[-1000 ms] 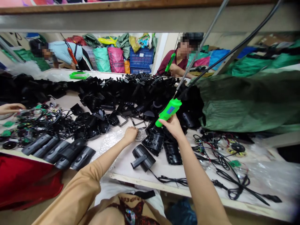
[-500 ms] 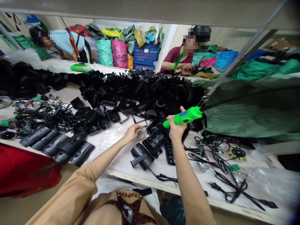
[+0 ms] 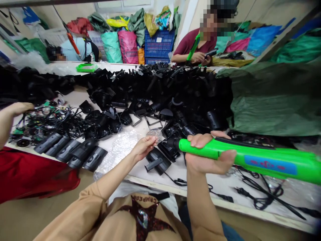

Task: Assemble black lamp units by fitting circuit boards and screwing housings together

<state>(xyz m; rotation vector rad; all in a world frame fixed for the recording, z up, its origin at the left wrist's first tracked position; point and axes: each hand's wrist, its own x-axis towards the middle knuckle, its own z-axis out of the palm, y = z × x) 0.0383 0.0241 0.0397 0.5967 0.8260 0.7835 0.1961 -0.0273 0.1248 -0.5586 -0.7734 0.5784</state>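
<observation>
My right hand [image 3: 208, 152] is wrapped around a bright green electric screwdriver [image 3: 271, 162], which lies almost level with its dark tip pointing left. My left hand [image 3: 144, 147] is closed in a pinch close to that tip; whatever its fingertips hold is too small to make out. Just behind those fingers is a small heap of screws [image 3: 153, 134] in clear plastic. Below the left fingertips a black lamp-like housing [image 3: 160, 162] with a bracket rests on the table, a cord trailing from it. An open black casing [image 3: 172, 149] lies beneath the screwdriver's tip.
Black housings [image 3: 160, 87] are piled across the table's back. Several finished-looking casings [image 3: 72, 152] line the left front beside bubble wrap [image 3: 117, 147]. Cords [image 3: 260, 190] lie at right. A co-worker's hand [image 3: 22, 107] reaches in from the left; two people work opposite.
My right hand has brought the green screwdriver down and turned it, its tip now near my left fingers. My left hand has drawn back slightly from the screws. A co-worker's hand has appeared at left.
</observation>
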